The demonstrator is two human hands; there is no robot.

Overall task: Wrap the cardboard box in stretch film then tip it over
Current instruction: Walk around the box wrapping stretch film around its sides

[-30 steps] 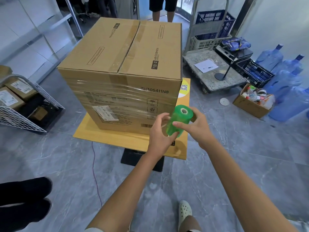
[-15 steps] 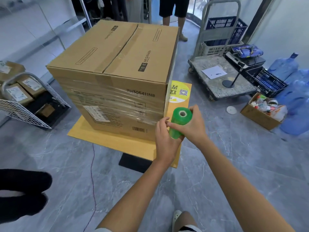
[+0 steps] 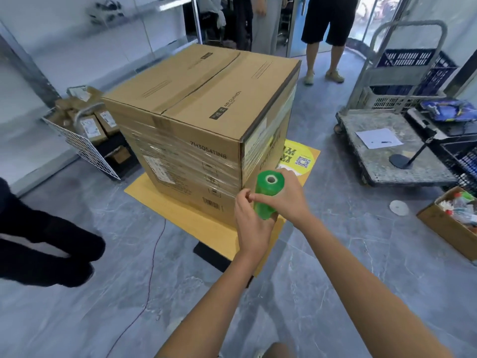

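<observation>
The right hand [image 3: 289, 200] had its grip wrapped round the green roll [image 3: 268, 188]; the left hand [image 3: 251, 224] pinched it beside the box [image 3: 206, 112] corner. A cart [image 3: 387, 153] stood at frame right, a wire basket [image 3: 82, 143] at frame left.

Centre of frame: large brown cardboard box [image 3: 206, 112], matt and paper-fibred. Clear stretch film [image 3: 185, 166] bands its sides, glossy and wrinkled. Lower centre: green plastic film roll [image 3: 267, 196], smooth and translucent. Bottom: grey stone-look floor tiles [image 3: 335, 254], polished and veined. Right: grey metal platform trolley [image 3: 387, 156], deck rough and scuffed.
</observation>
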